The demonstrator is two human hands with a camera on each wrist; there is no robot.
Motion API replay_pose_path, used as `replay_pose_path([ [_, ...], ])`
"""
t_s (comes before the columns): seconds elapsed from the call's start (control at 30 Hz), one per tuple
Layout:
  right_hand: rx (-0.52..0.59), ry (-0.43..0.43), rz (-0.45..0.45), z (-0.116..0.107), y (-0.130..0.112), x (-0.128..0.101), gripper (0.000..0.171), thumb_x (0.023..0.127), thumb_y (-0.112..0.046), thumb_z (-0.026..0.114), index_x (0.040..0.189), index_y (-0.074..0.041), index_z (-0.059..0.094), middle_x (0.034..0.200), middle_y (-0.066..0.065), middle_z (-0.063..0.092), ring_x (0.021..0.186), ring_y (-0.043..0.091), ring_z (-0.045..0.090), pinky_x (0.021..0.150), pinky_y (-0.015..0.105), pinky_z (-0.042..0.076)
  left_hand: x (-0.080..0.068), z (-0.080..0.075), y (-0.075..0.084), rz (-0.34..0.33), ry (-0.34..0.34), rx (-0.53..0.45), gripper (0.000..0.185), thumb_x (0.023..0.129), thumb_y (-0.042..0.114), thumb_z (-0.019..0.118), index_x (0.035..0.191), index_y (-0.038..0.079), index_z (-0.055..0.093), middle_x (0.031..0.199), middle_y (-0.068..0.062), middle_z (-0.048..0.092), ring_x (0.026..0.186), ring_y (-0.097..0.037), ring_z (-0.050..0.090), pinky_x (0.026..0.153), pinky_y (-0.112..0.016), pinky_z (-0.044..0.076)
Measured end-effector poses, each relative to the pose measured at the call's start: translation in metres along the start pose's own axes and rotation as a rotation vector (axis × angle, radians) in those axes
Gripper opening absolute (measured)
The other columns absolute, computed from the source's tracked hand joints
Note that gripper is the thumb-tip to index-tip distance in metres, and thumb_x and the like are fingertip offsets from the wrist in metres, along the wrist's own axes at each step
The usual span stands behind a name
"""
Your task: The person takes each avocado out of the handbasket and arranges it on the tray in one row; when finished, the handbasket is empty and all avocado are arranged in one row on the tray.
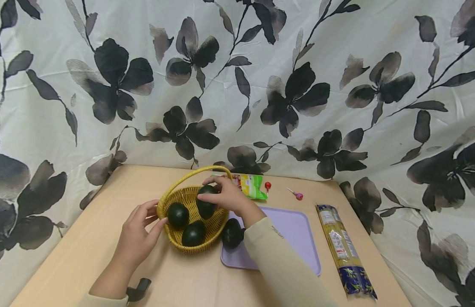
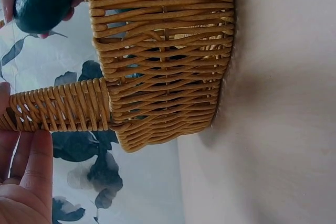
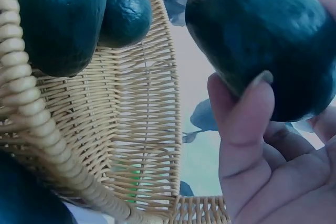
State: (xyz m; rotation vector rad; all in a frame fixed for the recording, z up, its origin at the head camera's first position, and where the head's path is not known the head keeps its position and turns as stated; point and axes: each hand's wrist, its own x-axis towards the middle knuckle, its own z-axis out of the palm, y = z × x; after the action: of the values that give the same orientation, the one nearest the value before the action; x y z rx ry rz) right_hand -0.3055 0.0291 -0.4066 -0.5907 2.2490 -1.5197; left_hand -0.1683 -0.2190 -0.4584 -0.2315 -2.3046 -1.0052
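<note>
Right hand [image 1: 227, 196]: grip clamped on an avocado [image 1: 205, 201], held over the wicker basket [image 1: 218, 228] on the desk [image 1: 87, 238]. Left hand [image 1: 139, 236]: fingers apart, resting against the basket rim. Two avocados inside.

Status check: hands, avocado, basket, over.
Right hand grips avocado over basket. Left hand touches basket rim, open. Two avocados inside, one on tray. Nothing blocking.
</note>
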Motion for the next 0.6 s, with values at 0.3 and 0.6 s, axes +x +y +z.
replay_pose_path([
  [0.3,0.071,0.0,-0.034,-0.004,0.003,-0.017,0.043,0.086,-0.032,0.085,0.125,-0.023,0.069,0.124,0.005,0.063,0.098,0.022,0.067,0.072,0.046,0.067,0.0,0.0,0.001,-0.008,0.0,0.0,0.059,0.083,-0.005,0.081,0.136,0.003,0.056,0.116,-0.009,0.064,0.106,-0.024,0.065,0.093,0.002,0.047],
  [0.6,0.093,0.055,-0.061,-0.011,0.01,-0.04,0.044,0.085,-0.018,0.085,0.118,-0.016,0.055,0.113,0.008,0.065,0.102,0.022,0.062,0.085,0.032,0.062,0.001,0.002,-0.002,0.002,0.011,-0.004,0.059,0.082,-0.006,0.081,0.135,0.004,0.057,0.115,-0.007,0.064,0.107,-0.006,0.06,0.094,0.001,0.049],
])
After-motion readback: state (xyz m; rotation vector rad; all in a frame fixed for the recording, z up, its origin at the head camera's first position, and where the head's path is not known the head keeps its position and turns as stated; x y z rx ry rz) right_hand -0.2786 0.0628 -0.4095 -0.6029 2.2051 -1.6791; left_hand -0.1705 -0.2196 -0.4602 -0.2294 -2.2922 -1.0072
